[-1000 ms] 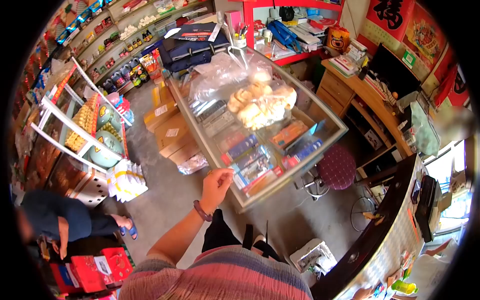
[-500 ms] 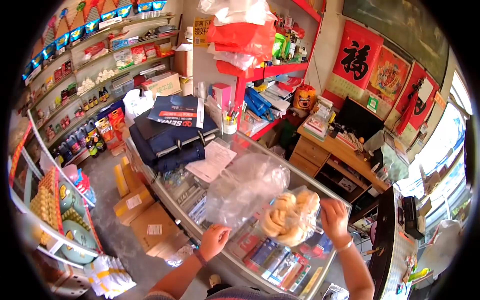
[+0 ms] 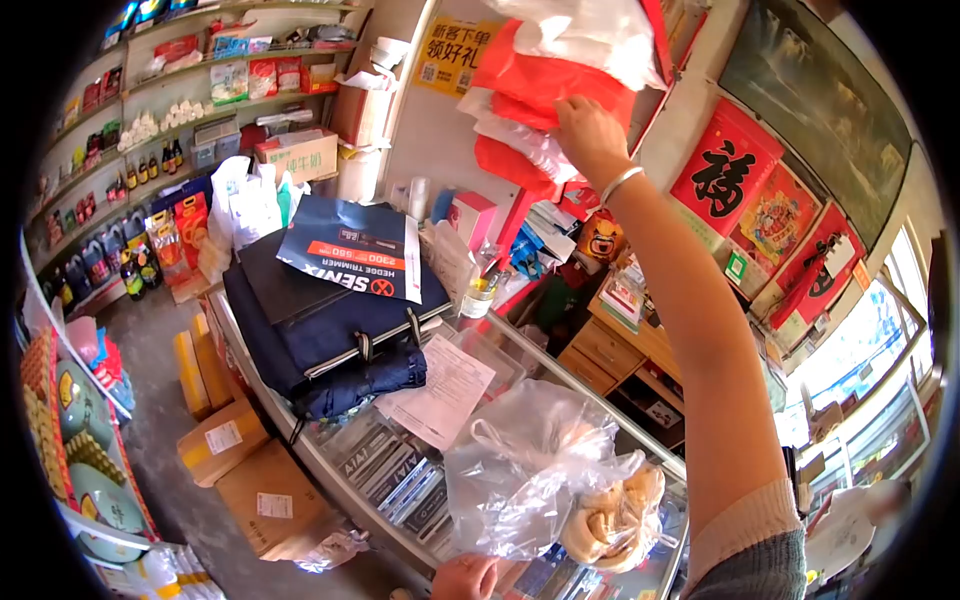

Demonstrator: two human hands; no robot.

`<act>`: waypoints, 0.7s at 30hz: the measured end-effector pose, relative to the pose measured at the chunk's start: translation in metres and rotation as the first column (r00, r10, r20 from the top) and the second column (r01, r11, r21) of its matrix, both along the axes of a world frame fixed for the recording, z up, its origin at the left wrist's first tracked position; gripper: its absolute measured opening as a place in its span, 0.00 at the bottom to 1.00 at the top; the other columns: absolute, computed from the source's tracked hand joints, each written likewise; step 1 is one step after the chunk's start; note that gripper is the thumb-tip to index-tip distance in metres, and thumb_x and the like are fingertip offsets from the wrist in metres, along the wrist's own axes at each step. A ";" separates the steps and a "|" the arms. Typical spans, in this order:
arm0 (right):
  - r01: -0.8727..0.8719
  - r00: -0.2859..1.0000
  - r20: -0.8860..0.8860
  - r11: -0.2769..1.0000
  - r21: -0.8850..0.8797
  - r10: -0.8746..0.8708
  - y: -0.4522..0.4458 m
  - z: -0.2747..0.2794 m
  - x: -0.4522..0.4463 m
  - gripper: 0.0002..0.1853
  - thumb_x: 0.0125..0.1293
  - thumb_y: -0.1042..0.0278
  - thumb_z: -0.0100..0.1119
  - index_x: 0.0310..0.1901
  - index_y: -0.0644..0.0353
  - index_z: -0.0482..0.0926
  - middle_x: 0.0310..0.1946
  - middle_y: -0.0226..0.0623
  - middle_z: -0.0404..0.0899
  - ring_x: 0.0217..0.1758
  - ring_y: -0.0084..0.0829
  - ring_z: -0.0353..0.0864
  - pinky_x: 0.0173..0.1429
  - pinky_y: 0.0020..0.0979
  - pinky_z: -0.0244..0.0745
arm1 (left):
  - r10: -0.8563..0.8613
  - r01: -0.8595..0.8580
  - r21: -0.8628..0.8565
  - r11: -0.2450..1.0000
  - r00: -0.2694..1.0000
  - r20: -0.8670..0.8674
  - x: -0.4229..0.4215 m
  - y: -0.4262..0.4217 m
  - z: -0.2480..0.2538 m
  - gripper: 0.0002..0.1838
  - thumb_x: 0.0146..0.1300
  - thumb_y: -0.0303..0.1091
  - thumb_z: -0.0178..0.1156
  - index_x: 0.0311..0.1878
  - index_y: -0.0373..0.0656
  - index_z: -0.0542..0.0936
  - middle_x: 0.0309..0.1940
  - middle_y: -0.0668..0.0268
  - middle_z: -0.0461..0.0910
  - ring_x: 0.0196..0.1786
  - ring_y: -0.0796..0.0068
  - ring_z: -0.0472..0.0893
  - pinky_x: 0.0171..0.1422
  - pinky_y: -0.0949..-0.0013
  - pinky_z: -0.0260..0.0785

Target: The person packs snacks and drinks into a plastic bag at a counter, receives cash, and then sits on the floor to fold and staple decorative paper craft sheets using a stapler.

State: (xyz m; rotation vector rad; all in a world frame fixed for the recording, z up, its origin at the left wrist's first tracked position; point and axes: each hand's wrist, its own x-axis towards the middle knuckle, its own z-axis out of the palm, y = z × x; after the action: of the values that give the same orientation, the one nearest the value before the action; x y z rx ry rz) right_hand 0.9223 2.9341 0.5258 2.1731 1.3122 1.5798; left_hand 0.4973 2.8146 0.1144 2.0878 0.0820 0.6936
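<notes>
- Bags (image 3: pixel 545 75), red, hang right at the right hand (image 3: pixel 592 140); its half-curled fingers touch them, though whether they grip cannot be told.
- Left hand (image 3: pixel 465 577), loosely curled and partly cut off, is just below a clear plastic bag (image 3: pixel 510 490) on the table (image 3: pixel 535 350); its hold is unclear.
- Upside-down leaflet (image 3: pixel 355 250): "SENIX", "HEDGE TRIMMER".
- Yellow sign (image 3: pixel 455 55): "新客下单 领好礼".
- Red poster (image 3: pixel 722 175): "福".
- Carton (image 3: pixel 298 157): "纯牛奶".

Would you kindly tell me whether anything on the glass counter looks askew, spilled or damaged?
I see nothing spilled or damaged; the bagged bread sits on the counter. Only mildly odd: the dark item marked HEDGE TRIMMER lies askew, lettering upside down in this view, atop the dark blue bag.
</notes>
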 end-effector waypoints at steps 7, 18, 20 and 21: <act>0.287 0.956 -0.035 0.954 -0.092 -0.291 0.016 0.009 0.046 0.09 0.56 0.71 0.49 0.32 0.60 0.80 0.36 0.43 0.79 0.40 0.43 0.81 0.42 0.39 0.77 | -0.041 0.041 -0.014 0.999 0.999 0.006 0.011 0.003 -0.005 0.11 0.51 0.31 0.60 0.39 0.44 0.76 0.26 0.58 0.76 0.30 0.54 0.77 0.34 0.57 0.70; 0.086 0.892 -0.442 0.924 0.372 0.095 -0.009 0.039 0.048 0.14 0.52 0.56 0.61 0.38 0.52 0.83 0.33 0.40 0.82 0.38 0.36 0.81 0.46 0.32 0.73 | -0.079 0.080 -0.049 0.996 0.997 0.022 0.010 0.004 -0.010 0.12 0.50 0.32 0.61 0.39 0.44 0.76 0.27 0.57 0.76 0.31 0.54 0.76 0.35 0.56 0.70; 0.118 0.860 -0.501 0.914 0.387 0.101 -0.013 0.043 0.045 0.15 0.51 0.55 0.62 0.38 0.53 0.83 0.32 0.39 0.82 0.37 0.35 0.81 0.46 0.31 0.73 | -0.082 0.084 -0.053 0.995 0.996 0.026 0.008 0.003 -0.011 0.12 0.50 0.32 0.61 0.39 0.44 0.76 0.28 0.57 0.76 0.32 0.54 0.76 0.35 0.56 0.70; 0.103 0.853 -0.507 0.911 0.398 0.125 -0.016 0.044 0.045 0.15 0.51 0.55 0.63 0.37 0.53 0.84 0.31 0.39 0.82 0.36 0.34 0.81 0.46 0.31 0.73 | -0.083 0.085 -0.053 0.995 0.996 0.029 0.008 0.005 -0.011 0.12 0.49 0.32 0.61 0.39 0.44 0.76 0.28 0.57 0.76 0.32 0.54 0.76 0.35 0.56 0.70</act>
State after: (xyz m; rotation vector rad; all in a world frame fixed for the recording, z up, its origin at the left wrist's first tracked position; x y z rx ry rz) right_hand 0.9675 2.9183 0.5703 3.0354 1.1785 1.4168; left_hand 0.5050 2.8195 0.1038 2.0175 -0.0022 0.6614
